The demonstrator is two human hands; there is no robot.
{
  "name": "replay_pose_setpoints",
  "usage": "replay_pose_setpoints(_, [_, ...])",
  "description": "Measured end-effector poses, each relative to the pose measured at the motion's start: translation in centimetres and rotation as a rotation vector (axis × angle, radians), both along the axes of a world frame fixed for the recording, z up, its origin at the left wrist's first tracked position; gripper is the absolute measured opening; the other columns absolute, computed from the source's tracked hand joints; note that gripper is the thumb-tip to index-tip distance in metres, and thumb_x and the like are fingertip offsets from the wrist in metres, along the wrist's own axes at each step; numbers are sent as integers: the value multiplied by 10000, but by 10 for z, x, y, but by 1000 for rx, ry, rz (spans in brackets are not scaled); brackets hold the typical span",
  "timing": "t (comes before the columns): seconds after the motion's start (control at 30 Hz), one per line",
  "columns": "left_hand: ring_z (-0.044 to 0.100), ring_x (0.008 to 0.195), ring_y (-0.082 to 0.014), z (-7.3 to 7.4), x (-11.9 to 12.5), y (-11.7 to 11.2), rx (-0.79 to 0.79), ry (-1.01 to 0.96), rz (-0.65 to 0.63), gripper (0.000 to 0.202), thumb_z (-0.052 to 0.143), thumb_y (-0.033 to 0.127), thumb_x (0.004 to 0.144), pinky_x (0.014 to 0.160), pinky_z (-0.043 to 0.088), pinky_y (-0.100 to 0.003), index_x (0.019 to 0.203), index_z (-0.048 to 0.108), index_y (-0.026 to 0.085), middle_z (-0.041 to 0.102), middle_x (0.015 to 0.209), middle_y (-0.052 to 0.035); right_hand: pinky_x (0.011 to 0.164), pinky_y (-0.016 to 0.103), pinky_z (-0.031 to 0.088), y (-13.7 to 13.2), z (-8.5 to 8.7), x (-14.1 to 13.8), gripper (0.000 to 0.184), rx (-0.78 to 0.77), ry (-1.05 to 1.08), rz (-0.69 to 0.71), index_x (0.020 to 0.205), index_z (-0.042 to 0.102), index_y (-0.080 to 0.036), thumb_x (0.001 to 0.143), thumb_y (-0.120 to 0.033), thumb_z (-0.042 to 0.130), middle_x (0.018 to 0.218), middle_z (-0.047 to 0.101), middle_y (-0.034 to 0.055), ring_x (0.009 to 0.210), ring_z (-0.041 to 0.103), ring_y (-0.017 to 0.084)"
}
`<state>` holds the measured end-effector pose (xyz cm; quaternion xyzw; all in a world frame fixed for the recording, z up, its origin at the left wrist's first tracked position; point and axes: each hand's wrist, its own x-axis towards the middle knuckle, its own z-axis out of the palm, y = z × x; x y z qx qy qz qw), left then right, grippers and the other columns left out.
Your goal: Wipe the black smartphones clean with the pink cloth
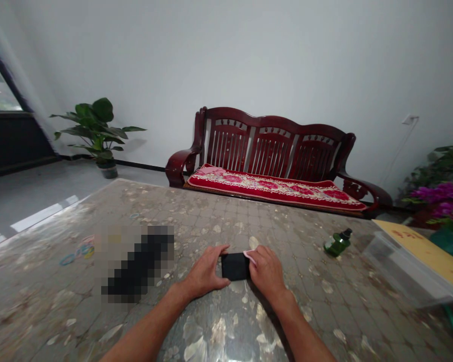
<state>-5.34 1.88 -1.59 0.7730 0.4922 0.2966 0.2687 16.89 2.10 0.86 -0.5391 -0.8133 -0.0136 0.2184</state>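
A flat black rectangular object (234,266), possibly a phone, is in front of me at the middle of the table. My left hand (208,269) grips it from the left, thumb on the near edge and fingers on the far edge. At its right end, my right hand (266,269) has its fingers closed on a pale pinkish cloth (250,255). Only a small edge of that cloth shows, over the object's upper right corner; the rest is hidden by the fingers.
A patterned cover lies on the table (196,216). To the left are a pixelated dark area (139,266) and several coloured bands (81,251). On the right stand a green bottle (337,243) and a clear plastic bin (396,274) under a yellow board (423,251). A wooden bench (272,151) is beyond.
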Motion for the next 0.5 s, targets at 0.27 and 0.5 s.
replay_pose_setpoints(0.27, [563,1170,-306,0,0,0,-6,-7,-4,909,772,170,576,1042,434,-441,1418,434,217,621,1228,-92,801,290,387,-3,-1,-11,322,-28,8,188,991,729,-238,811,-47,544,891,637,37,880,550,195])
replay_pose_setpoints(0.5, [566,1166,-303,-3,0,1,6,-15,0,917,773,176,574,1039,440,-435,1423,427,199,625,1230,-98,805,285,389,-1,-1,-12,334,-18,10,167,1001,722,-230,805,-34,535,897,631,42,896,550,199])
